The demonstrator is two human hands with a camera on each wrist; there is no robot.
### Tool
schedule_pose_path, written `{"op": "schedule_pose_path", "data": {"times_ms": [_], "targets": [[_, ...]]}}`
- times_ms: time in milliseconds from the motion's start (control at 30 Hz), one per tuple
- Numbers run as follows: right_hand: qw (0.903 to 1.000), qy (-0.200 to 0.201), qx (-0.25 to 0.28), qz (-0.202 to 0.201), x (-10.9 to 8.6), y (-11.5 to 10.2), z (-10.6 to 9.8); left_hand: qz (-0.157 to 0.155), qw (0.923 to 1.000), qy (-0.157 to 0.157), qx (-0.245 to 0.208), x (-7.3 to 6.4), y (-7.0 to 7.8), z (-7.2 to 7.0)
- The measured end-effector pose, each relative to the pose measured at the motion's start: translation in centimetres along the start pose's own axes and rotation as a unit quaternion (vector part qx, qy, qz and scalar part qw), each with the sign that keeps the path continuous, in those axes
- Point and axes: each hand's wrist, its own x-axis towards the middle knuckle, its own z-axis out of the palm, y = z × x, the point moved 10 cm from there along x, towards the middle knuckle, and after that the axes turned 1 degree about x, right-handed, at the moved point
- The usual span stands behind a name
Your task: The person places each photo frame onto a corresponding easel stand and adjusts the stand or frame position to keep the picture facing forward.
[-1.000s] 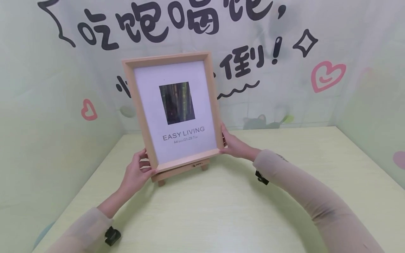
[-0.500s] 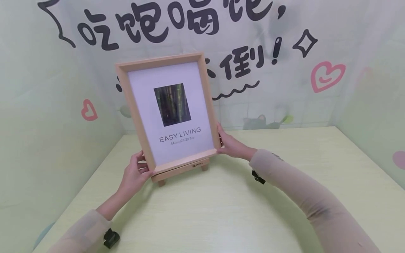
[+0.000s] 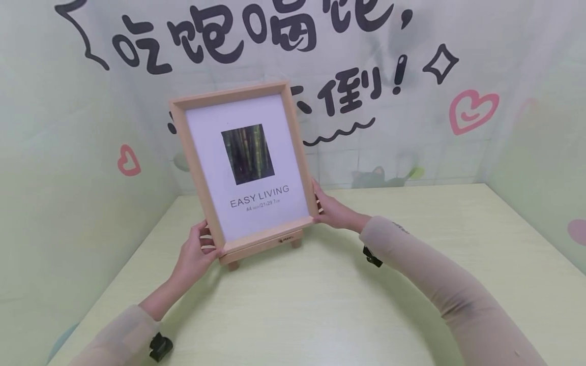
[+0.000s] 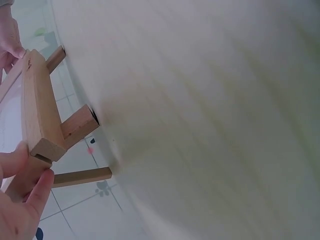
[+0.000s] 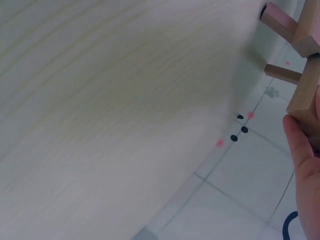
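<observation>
A light wooden picture frame (image 3: 270, 231) with a white "EASY LIVING" insert and a bamboo picture leans back, slightly turned, on a small wooden easel (image 3: 261, 249). Its bottom edge lies right at the easel's ledge (image 4: 42, 100). At the lower left corner, my left hand (image 3: 197, 251) grips the frame, thumb in front and fingers round the side. My right hand (image 3: 336, 209) holds the lower right side likewise. In the right wrist view, a fingertip of the right hand (image 5: 305, 185) touches the frame's corner (image 5: 305, 107). Most of the easel is hidden behind the frame.
The easel's front legs (image 4: 80, 125) and rear leg (image 4: 82, 177) stand on a pale wood-grain table (image 3: 320, 305). Behind it hangs a printed backdrop (image 3: 412, 132) with dark lettering and hearts. Black devices (image 3: 161, 346) sit under both wrists.
Both hands have shifted the frame a little left and lowered it onto the easel's ledge, its top edge dropping. In the last half second it has moved only slightly. The easel has stayed put.
</observation>
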Motion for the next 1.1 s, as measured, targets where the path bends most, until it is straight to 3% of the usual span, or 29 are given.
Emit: {"op": "schedule_pose_path", "data": {"times_ms": [300, 600, 833, 1100], "targets": [[0.9998, 0.002, 0.019, -0.008, -0.1, 0.2, 0.4, -0.009, 0.9998, -0.019, -0.002, 0.0, -0.1, 0.4], [0.9985, -0.006, 0.047, 0.026, -0.4, 0.9, 1.2, -0.019, 0.9992, -0.036, 0.003, 0.0, -0.3, 0.5], [0.9977, -0.005, 0.055, 0.04, -0.7, 1.2, 1.3, -0.01, 0.9986, -0.05, 0.011, -0.2, -0.3, 0.5], [0.9958, -0.001, 0.072, 0.056, -0.8, 1.2, 1.5, -0.035, 0.996, -0.076, 0.031, -0.4, -0.7, 0.7]]}}
